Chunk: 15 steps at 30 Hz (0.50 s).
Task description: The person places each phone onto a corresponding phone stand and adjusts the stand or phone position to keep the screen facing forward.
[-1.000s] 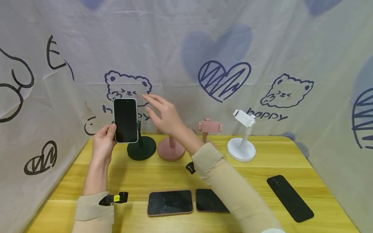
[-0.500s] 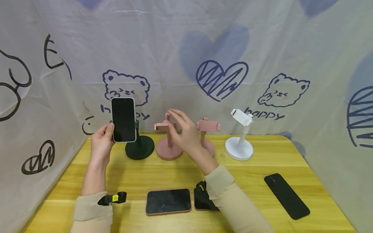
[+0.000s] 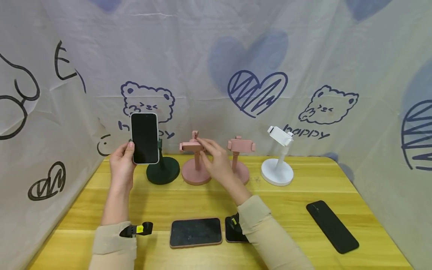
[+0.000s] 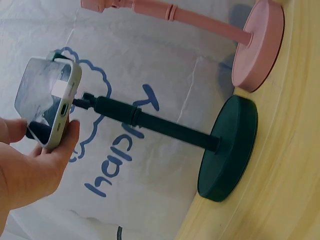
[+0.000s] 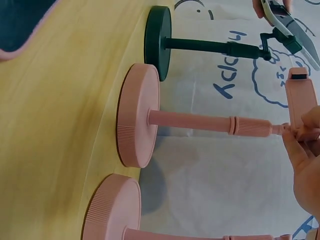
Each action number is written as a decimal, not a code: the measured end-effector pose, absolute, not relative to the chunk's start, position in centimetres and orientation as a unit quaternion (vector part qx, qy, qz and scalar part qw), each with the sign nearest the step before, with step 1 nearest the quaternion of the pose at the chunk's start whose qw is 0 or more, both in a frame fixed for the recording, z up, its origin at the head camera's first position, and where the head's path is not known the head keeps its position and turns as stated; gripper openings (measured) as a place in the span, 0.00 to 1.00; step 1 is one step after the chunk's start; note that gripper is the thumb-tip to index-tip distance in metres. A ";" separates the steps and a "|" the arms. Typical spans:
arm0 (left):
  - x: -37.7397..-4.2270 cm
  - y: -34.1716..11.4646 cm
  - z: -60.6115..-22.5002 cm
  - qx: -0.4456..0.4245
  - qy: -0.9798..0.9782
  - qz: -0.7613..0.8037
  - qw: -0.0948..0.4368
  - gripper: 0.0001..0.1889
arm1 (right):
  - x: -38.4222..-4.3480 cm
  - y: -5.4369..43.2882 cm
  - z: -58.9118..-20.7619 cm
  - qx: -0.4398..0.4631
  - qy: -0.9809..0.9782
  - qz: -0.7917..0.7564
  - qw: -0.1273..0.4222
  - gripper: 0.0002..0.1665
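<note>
My left hand (image 3: 122,165) grips the lower left edge of a white-edged phone (image 3: 145,138), thumb in front and fingers behind. That phone stands upright in the clamp of a dark green phone stand (image 4: 227,150), whose pole rises from a round base. Beside it is a pink phone stand (image 3: 196,173), its clamp (image 5: 301,97) tipped so its face looks upward. At the right end of this clamp, my right hand (image 3: 218,162) pinches it between thumb and fingers near the joint. The head view has part of the clamp hidden behind those fingers.
A second pink stand (image 3: 241,145) and a white stand (image 3: 277,172) stand farther right along the back. Two phones lie at the front: one screen-up phone (image 3: 195,233) and another phone (image 3: 233,234) partly under the right sleeve. A black phone (image 3: 332,227) lies at right.
My right hand has moved from beside the upright phone rightward and down to the pink stand's clamp, and now pinches it. The left hand keeps holding the phone.
</note>
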State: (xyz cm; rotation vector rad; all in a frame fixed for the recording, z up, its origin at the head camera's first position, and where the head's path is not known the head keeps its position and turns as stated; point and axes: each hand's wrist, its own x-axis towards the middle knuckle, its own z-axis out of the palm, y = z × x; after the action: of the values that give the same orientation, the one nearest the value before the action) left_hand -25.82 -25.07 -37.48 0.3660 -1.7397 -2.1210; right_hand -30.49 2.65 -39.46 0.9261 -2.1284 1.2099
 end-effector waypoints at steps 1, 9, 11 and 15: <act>-25.8 -24.9 -37.5 0.135 -0.621 -0.747 0.198 0.28 | -30.5 2.6 -39.5 0.342 -0.785 0.448 0.258 0.26; -24.9 -22.5 -37.0 0.090 -0.652 -0.622 0.424 0.25 | -30.5 2.6 -39.4 0.336 -0.785 0.461 0.241 0.25; -24.7 -21.7 -37.0 0.054 -0.660 -0.574 0.482 0.24 | -30.5 2.7 -39.5 0.334 -0.785 0.464 0.238 0.25; -24.6 -19.7 -36.9 -0.028 -0.656 -0.491 0.572 0.23 | -30.4 2.8 -39.5 0.334 -0.785 0.467 0.230 0.24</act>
State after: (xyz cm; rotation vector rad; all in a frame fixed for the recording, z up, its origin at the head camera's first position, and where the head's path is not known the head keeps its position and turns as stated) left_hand -24.57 -19.65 -36.86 -0.0667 -1.5389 -1.1512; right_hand -30.41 2.77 -39.51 0.9190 -2.1604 1.2855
